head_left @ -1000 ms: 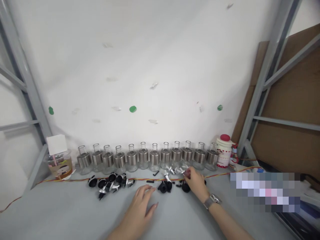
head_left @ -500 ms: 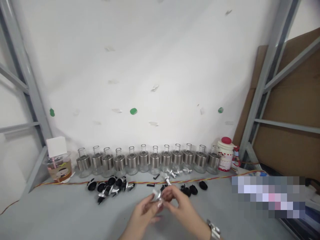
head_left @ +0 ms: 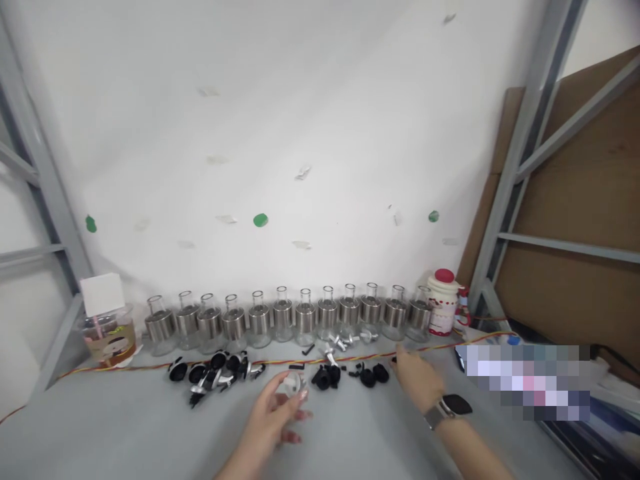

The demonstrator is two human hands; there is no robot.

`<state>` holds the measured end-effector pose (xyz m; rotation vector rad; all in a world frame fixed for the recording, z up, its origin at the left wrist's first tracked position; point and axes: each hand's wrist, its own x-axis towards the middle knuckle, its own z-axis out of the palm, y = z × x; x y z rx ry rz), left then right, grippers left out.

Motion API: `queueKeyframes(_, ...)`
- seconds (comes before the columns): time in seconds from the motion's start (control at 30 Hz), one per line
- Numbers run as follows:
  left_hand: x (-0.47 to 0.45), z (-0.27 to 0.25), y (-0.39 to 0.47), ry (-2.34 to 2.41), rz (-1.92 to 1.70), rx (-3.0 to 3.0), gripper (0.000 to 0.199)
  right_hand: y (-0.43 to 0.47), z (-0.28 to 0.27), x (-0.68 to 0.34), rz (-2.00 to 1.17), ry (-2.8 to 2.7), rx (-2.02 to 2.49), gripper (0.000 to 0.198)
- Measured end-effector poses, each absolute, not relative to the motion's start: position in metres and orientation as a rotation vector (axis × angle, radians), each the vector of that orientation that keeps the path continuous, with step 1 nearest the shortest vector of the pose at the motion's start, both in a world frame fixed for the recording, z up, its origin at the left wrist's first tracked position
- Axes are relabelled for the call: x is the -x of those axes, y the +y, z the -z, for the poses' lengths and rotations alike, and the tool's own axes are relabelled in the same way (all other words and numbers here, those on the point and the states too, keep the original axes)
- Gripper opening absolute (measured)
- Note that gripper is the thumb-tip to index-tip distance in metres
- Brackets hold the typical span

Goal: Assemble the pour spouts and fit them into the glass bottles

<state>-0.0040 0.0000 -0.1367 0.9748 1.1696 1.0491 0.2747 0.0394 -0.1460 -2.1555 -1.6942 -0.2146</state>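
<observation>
My left hand, low in the middle, pinches a small silvery pourer part between thumb and fingertips, its exact shape blurred. Out to the right, my right hand is at the table, back turned up and fingers closed over a black cap. Only a dark edge of that cap shows by the fingertips; the rest is hidden. Just left of this hand lie more black caps. Silver spout pieces and a short black strip lie beyond my left hand.
A row of glass bottles with steel bands stands along the wall. A pile of black and silver pourers lies left. A twisted red-yellow wire crosses the table. A drink cup and a white red-topped bottle flank the row.
My hands have parted. The right one has let go of the silvery part and moved right to the outermost black cap; the left keeps the part and has shifted slightly left.
</observation>
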Motion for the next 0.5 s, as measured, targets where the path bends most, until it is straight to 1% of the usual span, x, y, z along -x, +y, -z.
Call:
queueKeyframes(0.07, 0.003, 0.129, -0.005, 1.109, -0.977, -0.972, 0.077, 0.044, 0.148, -0.279, 0.166, -1.707, 2.168, 0.016)
queueKeyframes(0.17, 0.001, 0.124, -0.008, 1.025, -0.966, -0.94, 0.074, 0.047, 0.137, -0.274, 0.148, -1.693, 2.132, 0.014)
queueKeyframes(0.23, 0.001, 0.129, -0.006, 1.037, -0.965, -0.927, 0.072, 0.043, 0.125, -0.261, 0.145, -1.714, 2.039, 0.014)
queueKeyframes(0.3, 0.001, 0.138, -0.003, 1.082, -0.991, -0.985, 0.068, 0.033, 0.116, -0.239, 0.077, -1.772, 1.867, 0.015)
queueKeyframes(0.33, 0.001, 0.143, -0.002, 1.105, -1.02, -1.053, 0.063, 0.026, 0.114, -0.225, 0.017, -1.81, 1.761, 0.016)
queueKeyframes(0.4, 0.001, 0.15, -0.001, 1.17, -1.074, -1.254, 0.049, 0.009, 0.116, -0.197, -0.292, -1.819, 1.344, 0.017)
queueKeyframes(0.5, 0.0, 0.151, -0.006, 1.273, -1.072, -1.557, 0.028, -0.012, 0.127, -0.166, -0.419, -1.887, 1.058, 0.014)
